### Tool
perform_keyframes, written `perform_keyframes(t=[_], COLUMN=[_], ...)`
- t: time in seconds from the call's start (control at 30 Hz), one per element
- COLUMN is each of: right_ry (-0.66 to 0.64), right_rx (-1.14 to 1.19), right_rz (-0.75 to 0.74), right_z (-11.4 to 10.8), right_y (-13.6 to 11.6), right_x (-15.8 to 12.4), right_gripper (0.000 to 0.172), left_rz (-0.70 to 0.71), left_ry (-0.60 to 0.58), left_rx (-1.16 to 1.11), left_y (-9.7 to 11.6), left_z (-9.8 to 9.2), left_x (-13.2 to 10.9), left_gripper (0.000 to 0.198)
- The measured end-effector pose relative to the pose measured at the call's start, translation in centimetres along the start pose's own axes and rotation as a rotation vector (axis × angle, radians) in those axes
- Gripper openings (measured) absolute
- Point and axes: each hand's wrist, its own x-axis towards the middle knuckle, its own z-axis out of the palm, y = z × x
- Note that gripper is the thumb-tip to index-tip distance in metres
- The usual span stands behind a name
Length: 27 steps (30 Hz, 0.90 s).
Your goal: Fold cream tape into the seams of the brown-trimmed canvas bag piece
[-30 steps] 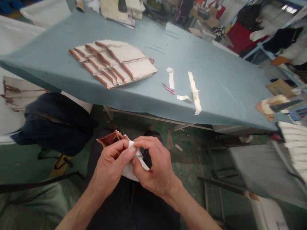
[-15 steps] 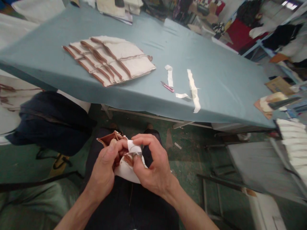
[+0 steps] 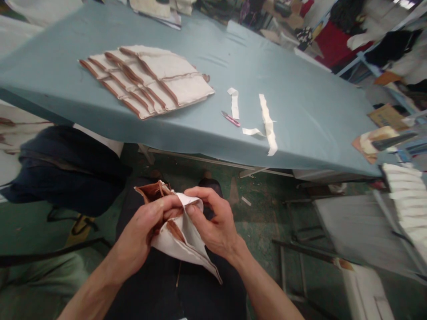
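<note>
Over my lap, both hands pinch a cream fabric piece with brown trim (image 3: pixel 182 238). My left hand (image 3: pixel 142 235) grips its brown-lined edge, fingers closed. My right hand (image 3: pixel 215 222) pinches the cream corner at the top, fingers curled. The cloth hangs down and to the right between my wrists. A fanned stack of similar cream pieces with brown trim (image 3: pixel 147 80) lies on the blue-grey table (image 3: pixel 300 111) ahead.
Small pink-handled snips (image 3: pixel 229 118) and white fabric strips (image 3: pixel 268 124) lie near the table's front edge. A dark garment (image 3: pixel 66 169) is draped at the left. A stack of white pieces (image 3: pixel 408 195) sits at the right. The floor is green.
The cloth has been unfolded and now hangs lower toward the right. My hands shifted slightly down and left while keeping their pinch.
</note>
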Motion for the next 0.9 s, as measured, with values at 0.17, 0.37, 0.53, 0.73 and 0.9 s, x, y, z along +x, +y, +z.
perform_keyframes(t=[0.17, 0.37, 0.53, 0.73, 0.9], right_ry=[-0.028, 0.121, 0.243, 0.255, 0.22], right_rx=[0.11, 0.206, 0.014, 0.117, 0.372], right_rz=[0.026, 0.132, 0.158, 0.47, 0.726], right_z=[-0.1, 0.9, 0.6, 2.0, 5.5], right_y=[0.3, 0.5, 0.9, 3.7, 6.4], right_x=[-0.3, 0.0, 0.0, -2.7, -5.7], right_gripper=[0.012, 0.015, 0.019, 0.024, 0.049], left_rz=[-0.008, 0.019, 0.027, 0.018, -0.145], left_ry=[-0.048, -0.01, -0.003, 0.073, 0.187], left_rx=[0.002, 0.048, 0.077, 0.251, 0.356], left_y=[0.2, 0.3, -0.7, -1.4, -2.6], left_z=[-0.3, -0.2, -1.0, -1.6, -3.4], left_x=[-0.1, -0.2, -0.6, -1.6, -2.6], left_gripper=[0.041, 0.032, 0.043, 0.031, 0.044])
